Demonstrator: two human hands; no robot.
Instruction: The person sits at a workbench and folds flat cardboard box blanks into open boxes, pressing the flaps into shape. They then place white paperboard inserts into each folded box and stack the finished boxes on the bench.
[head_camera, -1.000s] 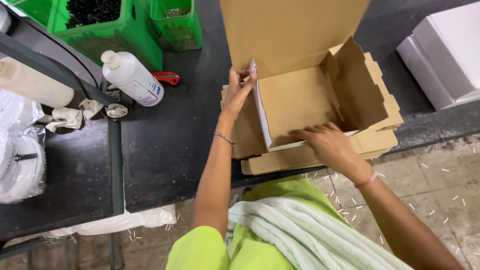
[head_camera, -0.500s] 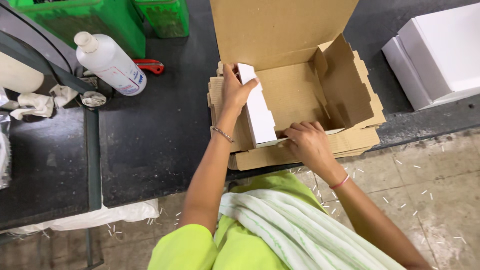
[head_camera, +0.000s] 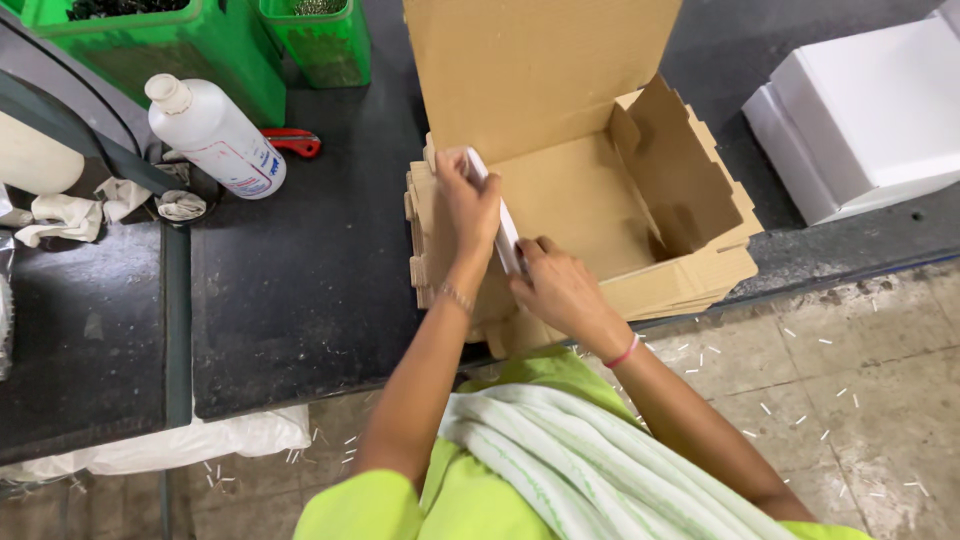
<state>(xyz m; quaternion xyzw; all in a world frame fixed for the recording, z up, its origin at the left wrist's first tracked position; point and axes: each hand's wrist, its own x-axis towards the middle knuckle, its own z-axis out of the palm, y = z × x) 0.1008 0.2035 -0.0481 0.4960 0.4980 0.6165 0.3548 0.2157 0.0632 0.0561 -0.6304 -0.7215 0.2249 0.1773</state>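
Clearly, both hands worked on 1 thing: a narrow white strip (head_camera: 503, 222), seen nearly edge-on, standing against the left wall of an open cardboard box (head_camera: 590, 215). The left hand (head_camera: 467, 205) was curled over the strip's upper end, fingers closed around it, apparently to keep it upright against the wall. The right hand (head_camera: 556, 287) gripped its lower end from the near side, fingers folded onto the edge, which looked like steadying or pressing it into place. Whether the strip was a flat panel or a slim carton, the view could not settle.

Around them, the box sat at the near edge of a dark tabletop (head_camera: 300, 280), its tall lid flap raised at the back and its right side flap tilted outward, leaving the inside open. Flattened cardboard lay stacked beneath it. Well to the left, a white plastic bottle (head_camera: 215, 138) lay tilted, with a red tool (head_camera: 292, 143) just beside it and 2 green bins (head_camera: 250, 45) behind. White foam blocks (head_camera: 860, 115) rested at the far right. Nothing stood between the hands and the box; only the raised lid closed off the far side.
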